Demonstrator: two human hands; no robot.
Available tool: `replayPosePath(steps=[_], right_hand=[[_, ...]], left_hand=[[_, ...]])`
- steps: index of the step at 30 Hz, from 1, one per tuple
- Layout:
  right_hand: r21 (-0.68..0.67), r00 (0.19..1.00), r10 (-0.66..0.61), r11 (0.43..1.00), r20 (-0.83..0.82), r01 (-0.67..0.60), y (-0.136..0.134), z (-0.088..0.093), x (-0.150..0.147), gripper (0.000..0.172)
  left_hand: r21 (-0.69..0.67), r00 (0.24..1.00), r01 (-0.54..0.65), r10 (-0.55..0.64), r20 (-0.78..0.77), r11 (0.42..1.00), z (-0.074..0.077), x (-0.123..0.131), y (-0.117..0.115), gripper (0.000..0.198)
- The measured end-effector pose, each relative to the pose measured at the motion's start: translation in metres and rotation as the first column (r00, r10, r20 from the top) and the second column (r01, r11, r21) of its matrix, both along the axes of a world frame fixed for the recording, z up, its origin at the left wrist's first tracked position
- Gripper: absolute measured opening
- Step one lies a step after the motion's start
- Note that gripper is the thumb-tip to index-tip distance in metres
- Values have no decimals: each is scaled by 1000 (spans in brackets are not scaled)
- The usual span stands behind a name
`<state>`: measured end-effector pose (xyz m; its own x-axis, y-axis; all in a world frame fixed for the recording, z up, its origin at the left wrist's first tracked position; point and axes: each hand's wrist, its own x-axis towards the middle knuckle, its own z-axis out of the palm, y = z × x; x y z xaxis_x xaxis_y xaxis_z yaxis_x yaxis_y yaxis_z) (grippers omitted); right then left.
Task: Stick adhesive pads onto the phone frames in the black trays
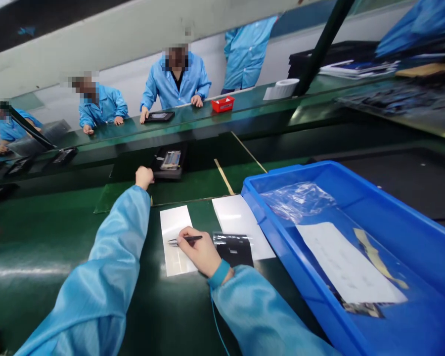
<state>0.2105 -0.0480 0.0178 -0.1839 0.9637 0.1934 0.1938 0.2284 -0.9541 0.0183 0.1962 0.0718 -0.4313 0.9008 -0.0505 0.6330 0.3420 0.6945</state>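
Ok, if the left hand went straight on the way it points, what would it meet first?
Most likely the black case: the left hand is right at its near left corner. Whether they already touch is hard to tell from this view.

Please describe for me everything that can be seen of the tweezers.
The tweezers are slim and dark, perhaps metal, with two pointed prongs that look slightly parted. The right hand has them in its grip, which hides part of them. They lie nearly level, tips toward the left, over a white sheet; whether they touch it cannot be told.
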Motion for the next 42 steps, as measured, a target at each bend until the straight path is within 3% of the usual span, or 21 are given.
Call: replayPosePath(steps=[5,11,13,16,19,21,24,25,26,27,28,30,32,34,38,40,42], right_hand=[[24,988,54,998,-143,-51,-1,-2,3,24],[0,961,-130,991,-243,134,-3,0,5,37],[-8,947,-184,982,-264,188,-3,0,6,38],[-31,930,-238,971,-280,239,-1,0,7,38],[-64,935,-250,968,-252,242,2,0,8,34],[-72,950,-222,975,-219,211,4,1,8,32],[16,986,-129,991,-102,131,5,5,9,23],[56,993,-103,993,-63,106,5,7,9,20],[87,996,-83,992,-38,86,6,9,8,18],[106,997,-75,991,-30,78,6,10,8,17],[114,997,-75,990,-35,79,6,11,7,16],[105,996,-84,991,-45,88,7,11,4,15],[78,995,-94,992,-36,97,8,8,2,14],[48,995,-95,994,-12,95,8,5,1,14],[50,998,-64,997,28,62,9,2,0,16],[57,998,-38,998,59,34,9,3,0,15],[58,996,-30,998,90,25,8,5,-1,13]], left_hand=[[70,935,-63,35,352,996,14,-76,-25,17],[-56,816,-25,53,576,998,34,-165,-89,7],[-137,791,47,47,610,989,38,-185,-101,8],[-258,776,307,-84,626,916,41,-198,-106,19],[-358,737,595,-310,601,719,44,-181,-103,24],[-424,672,734,-471,572,531,45,-154,-103,24],[-499,491,841,-685,538,211,43,-106,-104,21],[-509,434,849,-742,511,145,41,-93,-105,21],[-508,385,854,-797,465,116,39,-82,-106,23],[-489,353,862,-850,392,132,36,-74,-107,27],[-446,345,874,-892,290,193,33,-68,-109,31],[-276,405,884,-913,50,377,28,-63,-116,37],[-84,482,865,-867,-128,494,23,-58,-127,32],[2,457,884,-862,-217,468,17,-51,-139,21],[-38,250,961,-923,-292,272,-3,-32,-151,16],[-80,212,966,-929,-303,246,-15,-26,-151,18],[-119,215,957,-925,-314,264,-25,-24,-150,23]])
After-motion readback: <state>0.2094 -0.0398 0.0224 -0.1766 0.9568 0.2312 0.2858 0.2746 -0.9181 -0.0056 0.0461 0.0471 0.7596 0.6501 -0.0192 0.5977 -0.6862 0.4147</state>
